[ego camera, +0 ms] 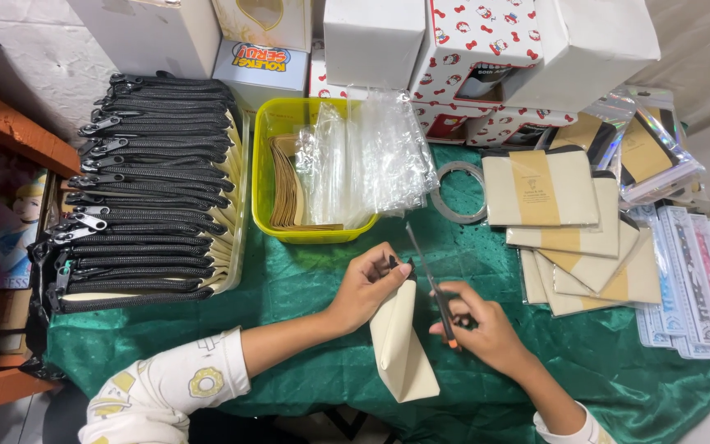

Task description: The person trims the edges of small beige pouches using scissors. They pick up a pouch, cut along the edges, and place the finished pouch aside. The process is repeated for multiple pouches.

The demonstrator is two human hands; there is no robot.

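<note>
we held a cream zip pouch near the middle of the green cloth, its black zip end up and its body hanging toward 6 o'clock. our left hand was closed in a pinch on the top corner of the pouch, at the zip pull. our right hand, at 3 o'clock from the pouch, was closed around the orange handles of a pair of scissors, and the thin blades pointed to 11 o'clock, passing just beside the left fingertips. in our judgement the danger was there: the blade tip was very near the fingers, so a small slip on the smooth cloth could nick a finger or cut the pouch fabric or the zip tape. we could not tell if the blades were open or shut. at 12 o'clock stood a yellow plastic tub; it held a bundle of clear plastic bags and a row of brown paper sleeves standing on edge. at 9 o'clock a shallow tray was filled with a long stack of pouches with black zips. at 2 o'clock lay a pile of banded cream pouches, and a roll of tape was just beside it.
</note>
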